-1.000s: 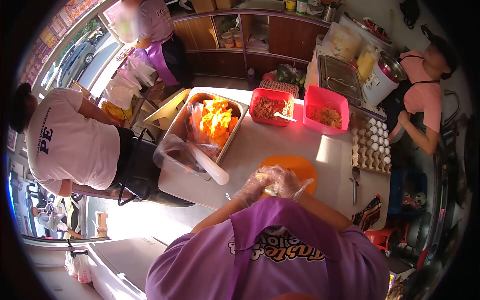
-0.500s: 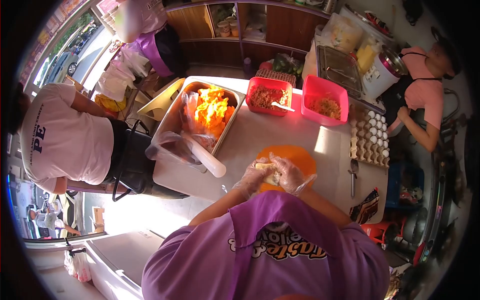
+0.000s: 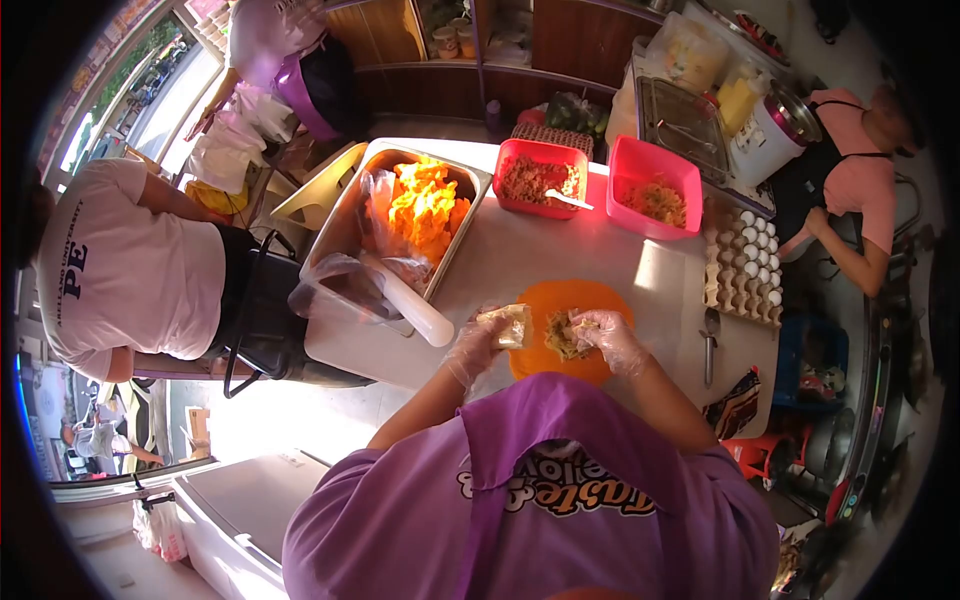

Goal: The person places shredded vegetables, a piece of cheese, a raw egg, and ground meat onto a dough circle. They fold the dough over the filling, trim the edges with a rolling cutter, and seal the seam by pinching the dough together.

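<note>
My left hand (image 3: pixel 478 345), in a clear plastic glove, is closed on a small pale packet (image 3: pixel 515 327) over the left edge of an orange round mat (image 3: pixel 560 370). My right hand (image 3: pixel 612 340), also gloved, has its fingers closed on a clump of pale, greenish food (image 3: pixel 567 333) above the middle of the mat. Beyond the hands, a pink tub (image 3: pixel 540 205) holds reddish minced filling and a white spoon. Another pink tub (image 3: pixel 655 228) beside it contains a lighter shredded filling.
A metal tray (image 3: pixel 474 186) with orange food and a plastic bag stands at the left. Right of the tubs are an egg carton (image 3: pixel 735 303) and a metal utensil (image 3: pixel 709 350). Co-workers stand left (image 3: pixel 150 270), upper left (image 3: pixel 275 45) and right (image 3: pixel 850 190).
My hands have moved apart, the left one leftward with the packet and the right one rightward. The greenish clump now shows between them. The upper-left co-worker has leaned toward the bags.
</note>
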`<state>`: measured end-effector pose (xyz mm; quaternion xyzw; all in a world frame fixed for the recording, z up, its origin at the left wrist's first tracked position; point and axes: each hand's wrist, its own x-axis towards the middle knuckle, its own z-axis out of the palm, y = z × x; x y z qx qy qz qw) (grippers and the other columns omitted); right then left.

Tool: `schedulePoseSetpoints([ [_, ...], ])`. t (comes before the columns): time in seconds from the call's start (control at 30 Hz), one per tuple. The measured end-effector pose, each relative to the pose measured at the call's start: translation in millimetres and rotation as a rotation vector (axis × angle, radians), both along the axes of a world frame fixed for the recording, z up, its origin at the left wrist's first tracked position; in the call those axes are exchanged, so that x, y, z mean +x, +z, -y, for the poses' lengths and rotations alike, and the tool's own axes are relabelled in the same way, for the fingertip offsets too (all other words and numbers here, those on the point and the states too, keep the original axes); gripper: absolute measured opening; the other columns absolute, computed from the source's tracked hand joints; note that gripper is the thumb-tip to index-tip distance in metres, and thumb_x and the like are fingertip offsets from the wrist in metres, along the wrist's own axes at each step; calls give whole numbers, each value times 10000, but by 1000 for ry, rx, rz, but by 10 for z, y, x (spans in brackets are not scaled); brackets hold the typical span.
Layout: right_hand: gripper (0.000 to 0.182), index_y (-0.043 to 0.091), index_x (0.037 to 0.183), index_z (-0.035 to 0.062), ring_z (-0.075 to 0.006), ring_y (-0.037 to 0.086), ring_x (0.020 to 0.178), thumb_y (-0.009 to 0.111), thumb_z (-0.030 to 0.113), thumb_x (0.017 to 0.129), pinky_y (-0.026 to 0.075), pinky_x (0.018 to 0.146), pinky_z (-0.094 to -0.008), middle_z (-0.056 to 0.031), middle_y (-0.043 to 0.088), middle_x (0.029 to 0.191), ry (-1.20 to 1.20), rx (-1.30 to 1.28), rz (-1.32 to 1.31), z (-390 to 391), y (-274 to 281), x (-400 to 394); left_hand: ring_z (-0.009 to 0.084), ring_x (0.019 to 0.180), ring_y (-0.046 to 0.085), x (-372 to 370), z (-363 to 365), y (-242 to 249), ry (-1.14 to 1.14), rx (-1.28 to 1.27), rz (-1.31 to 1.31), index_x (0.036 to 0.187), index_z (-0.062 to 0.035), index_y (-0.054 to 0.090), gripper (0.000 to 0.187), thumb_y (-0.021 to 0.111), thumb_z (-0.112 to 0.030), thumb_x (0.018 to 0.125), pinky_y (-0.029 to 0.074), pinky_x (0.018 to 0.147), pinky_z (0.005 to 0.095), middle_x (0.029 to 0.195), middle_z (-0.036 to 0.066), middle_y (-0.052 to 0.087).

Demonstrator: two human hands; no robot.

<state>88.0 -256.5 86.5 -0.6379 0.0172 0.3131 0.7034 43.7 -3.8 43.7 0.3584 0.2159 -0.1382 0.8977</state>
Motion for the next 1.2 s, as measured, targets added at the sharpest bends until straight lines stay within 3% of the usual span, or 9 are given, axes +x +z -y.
schedulePoseSetpoints([
  [0.07,188,598,1039,-68,-89,567,696,571,32,882,495,625,-228,-51,609,847,56,-2,-51,-12,19,-33,226,916,627,-3,-3,44,-16,15,-42,1121,-65,468,288,600,-92,867,562,777,349,1054,109,591],
  [0.3,210,607,1044,-57,-92,565,669,585,90,896,491,600,-232,-56,618,834,141,-116,-37,-83,103,46,240,883,636,-12,-36,75,-62,-63,-57,1100,-78,462,333,659,-81,831,574,756,379,1027,121,592],
  [0.43,243,588,1128,-12,-98,531,976,533,119,931,436,875,-249,-68,587,1068,119,-39,69,60,-88,180,245,922,622,-6,-59,60,-77,-39,-66,1121,-70,457,347,650,-84,833,563,785,385,1038,119,589],
  [0.5,393,486,1270,-28,-111,531,942,524,39,885,439,849,-252,-53,564,1047,131,113,8,234,-78,263,245,944,611,-29,-109,-46,-64,-57,-47,1145,-61,459,358,635,-74,832,552,810,387,1052,126,587],
  [0.57,547,470,1299,-17,-138,537,939,500,-64,755,450,841,-268,-101,542,1099,110,-75,11,265,-8,301,233,944,609,-46,-148,-1,-94,-1,-84,1148,-60,488,353,631,-97,828,548,812,383,1066,107,590],
  [0.67,510,489,1286,-5,-140,550,919,558,-42,782,461,833,-281,-102,544,1107,8,-162,55,302,-100,330,226,949,606,-77,-127,91,-84,-35,-63,1125,-64,507,305,610,-109,842,542,824,392,1067,103,593],
  [0.87,219,634,979,-26,-130,579,818,674,20,769,480,712,-266,-72,607,949,-155,-183,168,202,-348,244,207,914,606,-131,-163,-5,-79,36,-150,1115,-78,507,287,608,-135,853,547,777,367,1038,86,588],
  [1.03,159,631,913,-35,-128,592,720,678,35,779,485,643,-273,-70,619,856,-165,-139,51,27,-310,124,206,916,607,-144,-128,70,-76,41,-163,1126,-80,497,294,600,-140,858,549,778,365,1047,88,584],
  [1.2,157,638,904,-20,-161,604,658,677,66,778,492,608,-295,-106,619,843,-127,-373,161,12,-424,120,209,925,605,-147,-132,58,-76,22,-131,1143,-82,485,297,581,-136,867,550,780,369,1065,90,579],
])
